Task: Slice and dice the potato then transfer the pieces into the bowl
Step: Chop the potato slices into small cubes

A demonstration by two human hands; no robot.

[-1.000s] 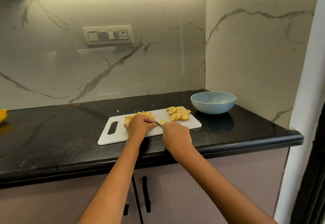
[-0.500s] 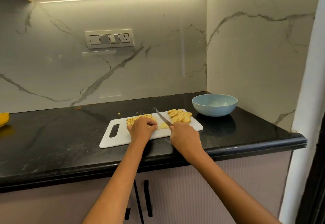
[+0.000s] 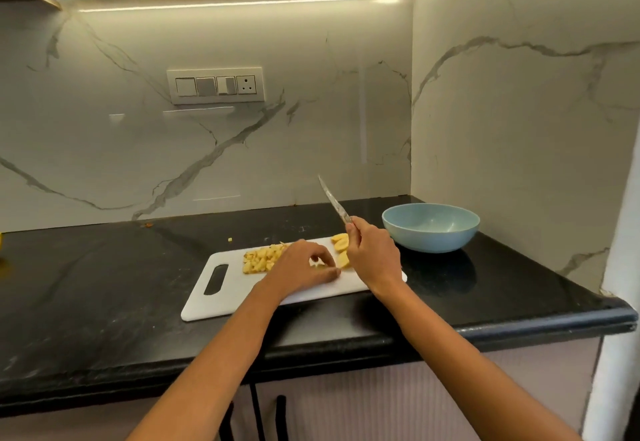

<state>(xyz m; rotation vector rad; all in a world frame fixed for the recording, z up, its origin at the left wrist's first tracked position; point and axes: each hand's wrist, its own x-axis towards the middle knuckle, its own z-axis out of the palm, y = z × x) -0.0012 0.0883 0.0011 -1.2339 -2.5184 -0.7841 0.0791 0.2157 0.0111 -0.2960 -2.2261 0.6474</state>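
A white cutting board (image 3: 221,297) lies on the black counter. Diced potato pieces (image 3: 261,258) are heaped on its middle, and potato slices (image 3: 341,243) lie at its far right, partly behind my right hand. My right hand (image 3: 374,257) grips a knife (image 3: 334,201), whose blade points up and away, clear of the board. My left hand (image 3: 304,269) rests on the board with its fingers curled, fingertips near a small potato piece; whether it pinches the piece is unclear. The light blue bowl (image 3: 431,227) stands empty to the right of the board.
The black counter (image 3: 104,284) meets marble walls at the back and right. A tiny potato bit (image 3: 229,239) lies behind the board. A switch panel (image 3: 215,85) is on the back wall. Cabinet handles (image 3: 280,416) sit below the counter edge.
My right hand has lifted the knife off the board, so the blade now points up. My left hand has slid right, away from the diced heap, toward the slices.
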